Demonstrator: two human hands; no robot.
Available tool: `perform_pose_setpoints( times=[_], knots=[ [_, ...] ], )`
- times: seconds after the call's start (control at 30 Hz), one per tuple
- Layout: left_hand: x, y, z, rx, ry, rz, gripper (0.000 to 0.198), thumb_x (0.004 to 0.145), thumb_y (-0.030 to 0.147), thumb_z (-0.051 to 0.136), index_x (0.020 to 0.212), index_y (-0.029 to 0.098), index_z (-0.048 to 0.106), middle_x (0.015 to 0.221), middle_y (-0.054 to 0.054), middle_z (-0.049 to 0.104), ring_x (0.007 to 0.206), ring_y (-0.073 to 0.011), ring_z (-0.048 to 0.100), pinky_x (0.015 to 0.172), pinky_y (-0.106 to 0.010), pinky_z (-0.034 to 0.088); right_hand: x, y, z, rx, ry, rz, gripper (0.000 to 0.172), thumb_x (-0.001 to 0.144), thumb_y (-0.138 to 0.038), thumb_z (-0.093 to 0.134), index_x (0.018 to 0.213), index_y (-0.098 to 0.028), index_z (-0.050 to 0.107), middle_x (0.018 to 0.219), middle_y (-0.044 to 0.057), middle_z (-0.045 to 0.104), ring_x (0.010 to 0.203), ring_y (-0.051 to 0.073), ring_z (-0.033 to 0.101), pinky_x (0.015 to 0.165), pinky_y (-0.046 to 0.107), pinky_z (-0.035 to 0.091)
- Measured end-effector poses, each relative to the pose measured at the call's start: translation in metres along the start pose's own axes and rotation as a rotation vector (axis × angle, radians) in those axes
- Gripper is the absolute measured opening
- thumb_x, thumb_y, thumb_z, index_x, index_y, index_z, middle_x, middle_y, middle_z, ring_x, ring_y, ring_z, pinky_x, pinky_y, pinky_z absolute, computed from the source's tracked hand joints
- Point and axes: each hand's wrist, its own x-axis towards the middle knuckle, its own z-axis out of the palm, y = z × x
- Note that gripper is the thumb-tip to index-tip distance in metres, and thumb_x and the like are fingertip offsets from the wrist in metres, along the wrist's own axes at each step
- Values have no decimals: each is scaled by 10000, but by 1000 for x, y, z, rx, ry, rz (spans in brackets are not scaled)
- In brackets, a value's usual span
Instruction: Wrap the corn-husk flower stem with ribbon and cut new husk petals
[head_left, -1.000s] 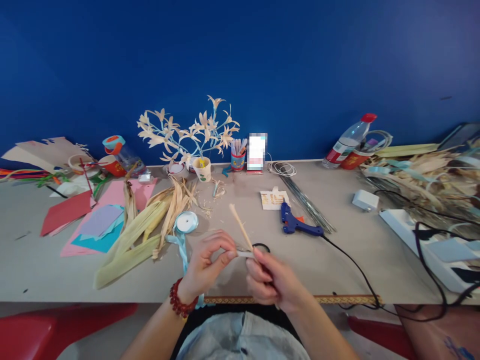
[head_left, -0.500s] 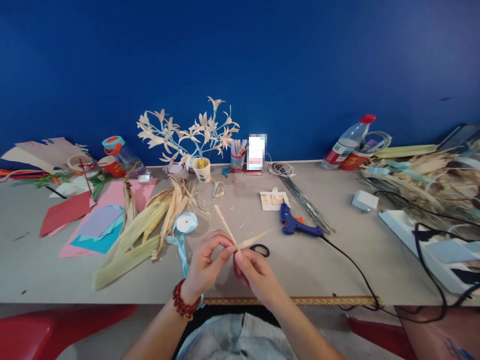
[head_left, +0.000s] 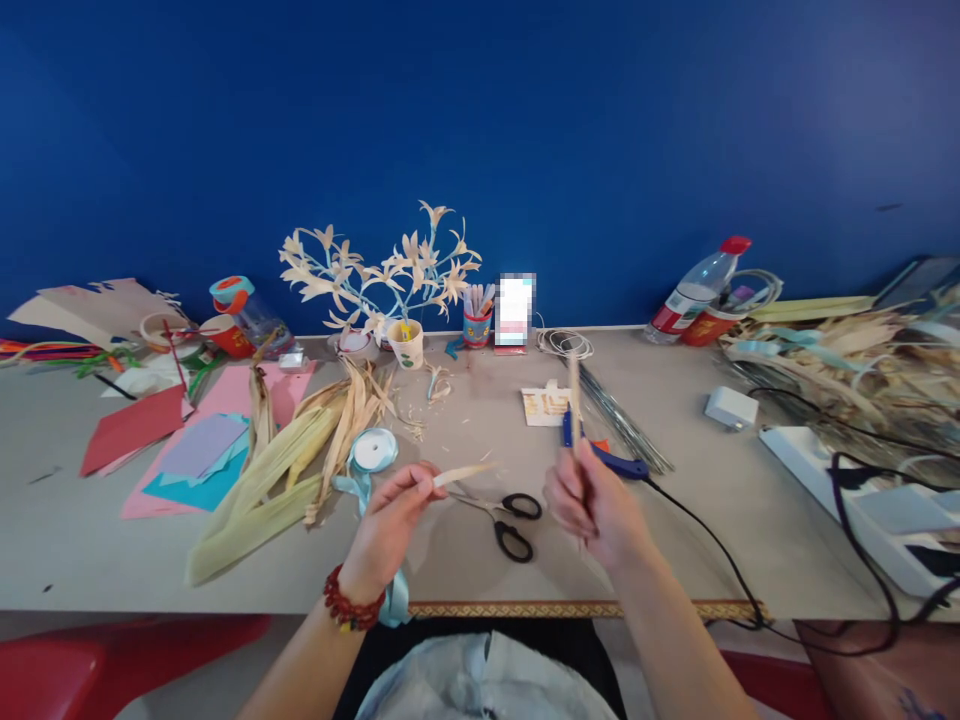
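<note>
My left hand pinches a narrow pale husk strip that points right. My right hand is closed around a long thin husk piece, held upright in front of the blue glue gun. Between the hands, scissors with black handles lie on the table. Left of my left hand are a roll of light blue ribbon and a pile of dry corn husks.
Husk flowers stand in a paper cup at the back, beside a pen holder and a phone. Metal wires lie behind the glue gun. A power strip and coloured paper lie at the sides.
My hands, earlier together on the husk pieces, have moved apart. My right hand has gone right and up with one piece; my left keeps another. More of the scissors shows.
</note>
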Motion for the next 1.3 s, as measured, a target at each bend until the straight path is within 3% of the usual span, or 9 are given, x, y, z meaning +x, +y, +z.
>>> perform_pose_setpoints(
  times=[0.13,0.27,0.4,0.47,0.57,0.77,1.0,1.13,1.3],
  knots=[
    [3,-2,3,-122,69,-107,114,827,258,650,762,165,652,791,-11,596,762,-124,557,789,-280,453,11,13,-11,-988,259,-82,227,920,-381,465,818,-210,573,648,43,604,556,184,550,499,257,358],
    [7,-4,4,-234,58,-152,113,828,237,658,757,150,643,712,2,580,716,-103,548,762,-255,460,11,29,-12,-1344,263,-279,217,937,-228,407,1050,-170,583,971,146,665,897,289,610,772,386,454],
    [13,-6,6,-384,96,-204,43,822,187,661,791,166,640,720,8,601,716,-100,573,801,-281,485,5,27,5,-1180,258,-536,144,935,-252,472,983,-176,585,1061,141,624,1028,279,561,912,405,434],
    [14,-9,12,-426,145,-224,30,809,167,670,800,173,642,792,-11,644,797,-120,608,830,-293,489,2,27,22,-1028,131,-536,96,930,-254,497,929,-197,574,988,102,631,952,239,588,847,354,472],
    [10,-13,27,-482,156,-235,31,792,156,682,802,170,657,964,-56,685,962,-159,622,884,-298,480,-1,31,50,-882,10,-546,149,899,-241,550,1044,-210,561,1070,97,620,1003,231,587,857,343,485],
    [-1,-18,47,-527,55,-276,43,778,172,694,819,183,696,896,-36,697,900,-157,630,893,-286,468,5,36,70,-774,95,-564,92,896,-194,512,969,-203,565,1046,99,626,1001,236,576,846,354,471],
    [5,-4,26,77,-33,-38,49,818,208,665,820,177,702,1014,-45,631,968,-181,578,887,-283,445,5,22,59,-693,-96,-358,151,921,-250,501,777,-208,501,755,-2,557,697,136,541,513,198,371],
    [10,6,15,444,-77,88,100,853,254,624,815,185,686,853,-31,631,853,-170,579,814,-278,438,6,16,55,-761,-121,-319,140,918,-268,512,794,-206,527,754,-5,561,690,131,540,511,192,362],
    [19,23,-2,696,37,239,153,848,284,629,734,183,643,730,-5,586,721,-144,532,706,-254,410,-1,15,26,-999,-84,-264,157,944,-321,478,874,-214,569,820,22,607,727,165,578,604,245,428]
  ],
)
